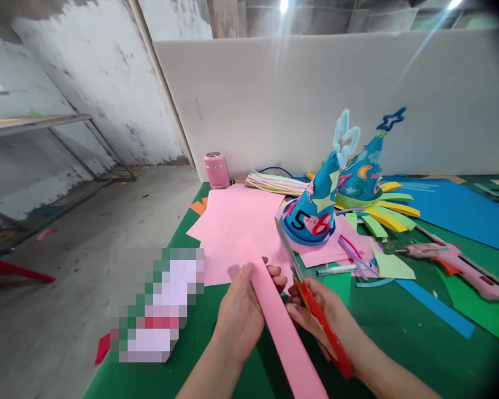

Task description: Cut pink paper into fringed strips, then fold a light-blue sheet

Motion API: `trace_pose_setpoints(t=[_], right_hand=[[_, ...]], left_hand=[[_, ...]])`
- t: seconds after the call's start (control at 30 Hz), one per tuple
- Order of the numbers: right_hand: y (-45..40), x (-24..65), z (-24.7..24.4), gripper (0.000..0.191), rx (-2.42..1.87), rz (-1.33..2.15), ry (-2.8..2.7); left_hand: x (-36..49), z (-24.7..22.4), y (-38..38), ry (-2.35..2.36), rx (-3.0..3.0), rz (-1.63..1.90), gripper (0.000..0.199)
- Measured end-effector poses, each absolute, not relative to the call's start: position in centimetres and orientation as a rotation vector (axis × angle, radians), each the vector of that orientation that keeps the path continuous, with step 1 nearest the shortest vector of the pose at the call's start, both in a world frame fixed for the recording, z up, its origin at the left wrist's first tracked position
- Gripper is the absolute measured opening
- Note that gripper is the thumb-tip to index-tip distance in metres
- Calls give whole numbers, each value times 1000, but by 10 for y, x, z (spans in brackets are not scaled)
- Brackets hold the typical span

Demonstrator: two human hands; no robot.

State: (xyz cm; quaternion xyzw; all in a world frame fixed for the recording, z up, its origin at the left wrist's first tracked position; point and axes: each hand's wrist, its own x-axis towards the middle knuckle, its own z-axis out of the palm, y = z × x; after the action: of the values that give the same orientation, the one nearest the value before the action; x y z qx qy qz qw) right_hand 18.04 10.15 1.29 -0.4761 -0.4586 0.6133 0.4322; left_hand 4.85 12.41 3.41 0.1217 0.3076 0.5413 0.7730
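Note:
A long pink paper strip [279, 327] runs from the near edge up between my hands. My left hand [243, 305] grips it near its far end, thumb on top and fingers behind. In my right hand [322, 310] is a pair of scissors [322, 321] with red handles, blades pointing up and away, right of the strip. The blades look closed together. Beyond my hands lie pink paper sheets [237, 216]. A blue cone party hat [316, 202] with the numbers 5 and 6 stands on them, just past the scissor tips.
A second blue cone hat [361, 172] with yellow and green strips stands behind. A pink glue gun [457, 263], a marker [336, 270] and blue paper [466, 205] lie right. A pink canister [217, 170] and pipe cleaners [270, 182] sit by the white board [316, 100]. A blurred-out item lies left.

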Motion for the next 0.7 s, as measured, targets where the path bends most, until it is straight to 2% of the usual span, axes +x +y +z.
trace_pose_setpoints(t=[0.23, 0.5, 0.7], right_hand=[[96, 180, 30, 26, -1138, 1646, -1079], [95, 183, 1, 26, -1069, 1672, -1076], [90, 186, 3, 19, -1056, 1661, -1114]], left_hand=[[51, 34, 123, 659, 263, 1122, 19], [54, 34, 121, 747, 285, 1136, 21], [51, 30, 124, 753, 267, 1140, 19]])
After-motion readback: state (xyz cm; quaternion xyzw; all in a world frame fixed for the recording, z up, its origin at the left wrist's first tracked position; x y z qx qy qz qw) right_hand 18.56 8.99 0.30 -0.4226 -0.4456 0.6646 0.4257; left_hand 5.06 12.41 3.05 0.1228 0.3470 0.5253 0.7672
